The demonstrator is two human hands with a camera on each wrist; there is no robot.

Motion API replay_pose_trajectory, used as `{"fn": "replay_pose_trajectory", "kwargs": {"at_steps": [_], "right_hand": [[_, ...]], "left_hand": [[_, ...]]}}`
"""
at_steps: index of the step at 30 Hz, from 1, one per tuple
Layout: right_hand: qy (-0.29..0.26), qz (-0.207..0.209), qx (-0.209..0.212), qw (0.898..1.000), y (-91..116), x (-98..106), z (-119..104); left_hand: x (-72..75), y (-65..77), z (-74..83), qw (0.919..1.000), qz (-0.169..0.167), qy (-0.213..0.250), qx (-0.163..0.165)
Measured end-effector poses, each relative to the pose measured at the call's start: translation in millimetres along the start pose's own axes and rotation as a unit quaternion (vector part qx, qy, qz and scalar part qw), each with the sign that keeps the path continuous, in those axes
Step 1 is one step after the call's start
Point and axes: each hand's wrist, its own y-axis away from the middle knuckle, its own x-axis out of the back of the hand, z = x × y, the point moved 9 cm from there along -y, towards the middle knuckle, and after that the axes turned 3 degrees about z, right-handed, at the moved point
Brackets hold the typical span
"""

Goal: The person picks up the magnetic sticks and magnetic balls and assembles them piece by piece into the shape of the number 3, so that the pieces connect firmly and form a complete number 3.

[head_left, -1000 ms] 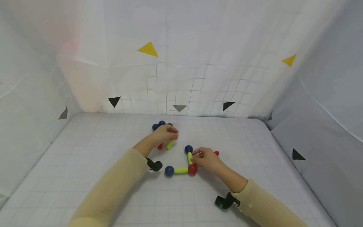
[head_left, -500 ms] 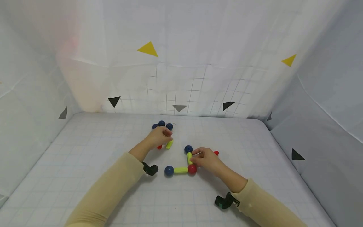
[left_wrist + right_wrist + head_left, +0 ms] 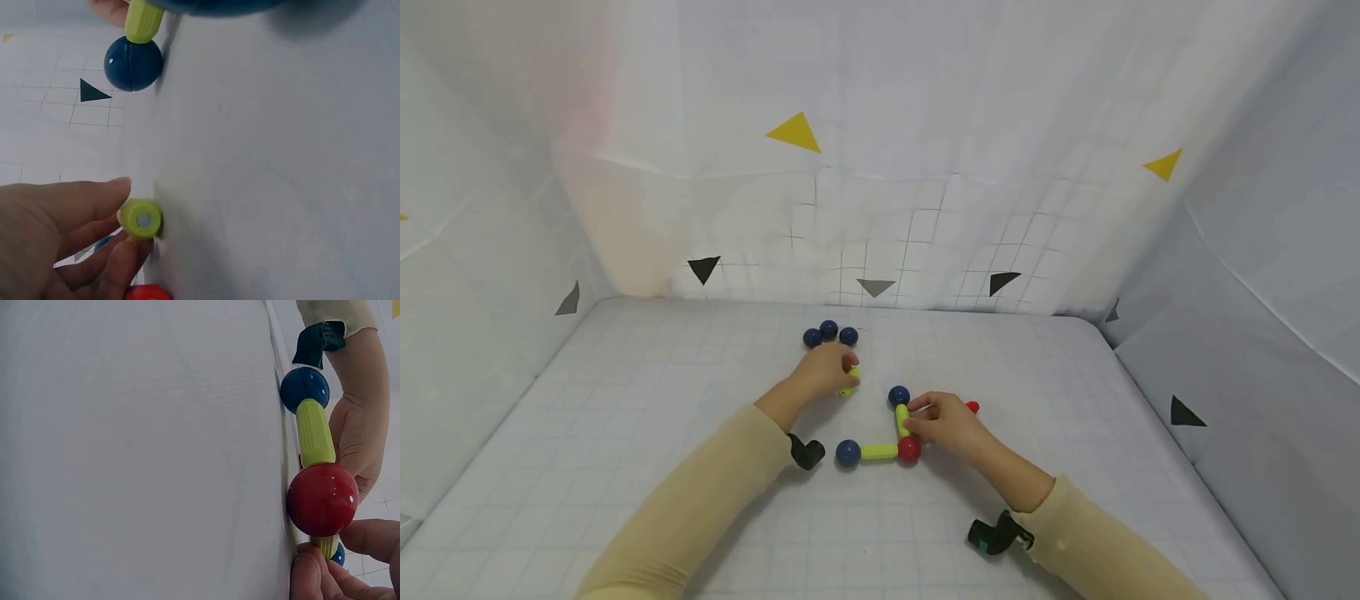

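My left hand (image 3: 824,369) pinches a loose yellow-green magnetic rod (image 3: 141,219) by its sides, its grey-centred end towards the left wrist camera. A red rod (image 3: 147,292) lies just below those fingers in that view. My right hand (image 3: 950,422) holds another yellow-green rod (image 3: 902,422) between thumb and fingers. This rod joins a blue ball (image 3: 898,396) at its far end to a red ball (image 3: 909,450) at its near end. From the red ball a second yellow-green rod (image 3: 879,451) runs left to a blue ball (image 3: 848,453), making an L on the table.
Beyond my left hand sit several blue balls (image 3: 829,329) in a group. A red piece (image 3: 972,407) shows partly behind my right hand. White cloth walls (image 3: 880,208) with triangle marks surround the gridded white table (image 3: 1000,358).
My left hand has drawn back slightly from the blue balls and lowered onto the loose yellow-green rod, now pinching it. My right hand and the L-shaped piece have stayed in place.
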Motion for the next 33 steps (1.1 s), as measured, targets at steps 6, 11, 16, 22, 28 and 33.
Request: {"fn": "replay_pose_trajectory", "kwargs": {"at_steps": [6, 11, 16, 22, 28, 33], "right_hand": [[0.000, 0.001, 0.000, 1.000, 1, 0, -1], [-0.002, 0.000, -0.002, 1.000, 1, 0, -1], [-0.001, 0.003, -0.005, 1.000, 2, 0, -1], [-0.002, 0.003, -0.007, 1.000, 2, 1, -1], [-0.002, 0.003, -0.009, 1.000, 3, 1, -1], [-0.001, 0.003, -0.011, 1.000, 4, 0, 0]], "left_hand": [[-1.2, 1.4, 10.0, 0.9995, -0.002, -0.032, -0.006], [-3.9, 0.4, 11.8, 0.9997, -0.005, -0.022, -0.009], [-5.8, -1.9, 11.2, 0.9999, -0.010, -0.008, -0.010], [-4.9, -1.7, 12.2, 0.9994, -0.019, 0.030, -0.001], [-5.2, -2.0, 15.5, 0.9943, -0.033, 0.101, 0.004], [-11.1, -7.3, 14.3, 0.9832, -0.050, 0.174, 0.025]]}}
